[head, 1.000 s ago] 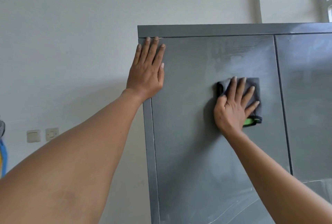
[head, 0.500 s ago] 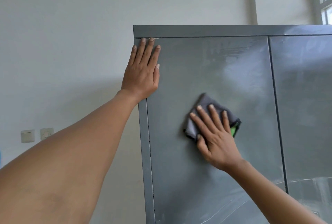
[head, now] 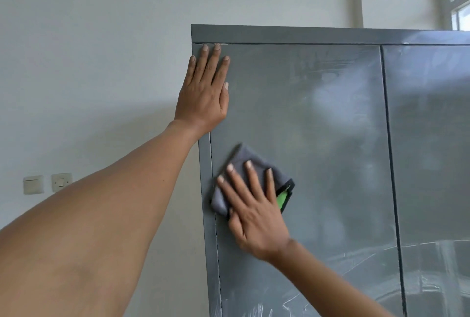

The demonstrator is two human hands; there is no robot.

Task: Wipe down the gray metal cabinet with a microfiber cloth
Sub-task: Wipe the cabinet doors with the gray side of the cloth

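- Head view: we see the gray metal cabinet (head: 318, 118) standing upright, its long axis vertical, two doors facing us.
- Our left hand (head: 203, 98) lies flat, fingers straight and pointing up, on the door's upper left corner.
- Our right hand (head: 254, 212) presses spread fingers on the folded gray microfiber cloth (head: 241, 161), tilted diamond-wise at the left door's left edge, green tag toward the right.

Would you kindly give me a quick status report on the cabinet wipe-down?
Left hand flat on cabinet top corner. Right hand pressing cloth near door's left edge. Nothing in the way.
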